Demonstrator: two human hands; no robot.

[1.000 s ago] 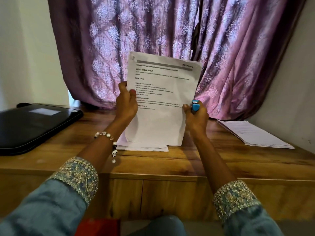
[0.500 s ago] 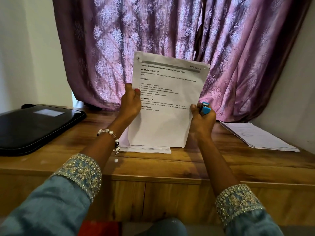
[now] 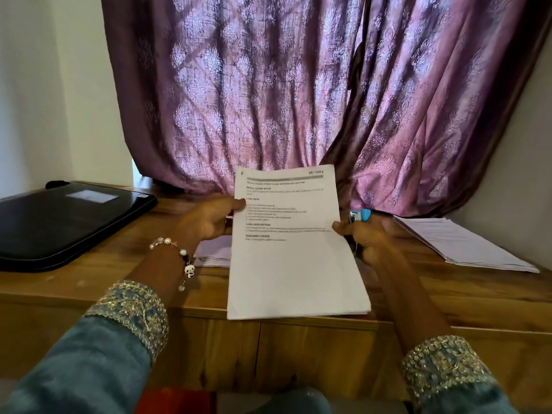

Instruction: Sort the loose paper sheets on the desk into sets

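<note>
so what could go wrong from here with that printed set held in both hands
The right hand pinches the white printed sheet set while also holding a small blue stapler-like tool, so the pages could slip or fan. Laid down carelessly, they might mix with the loose white sheets underneath.

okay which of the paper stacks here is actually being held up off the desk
The printed stack in the middle, gripped by the left hand and right hand. The stack under it and the one at far right lie flat on the desk.
</note>
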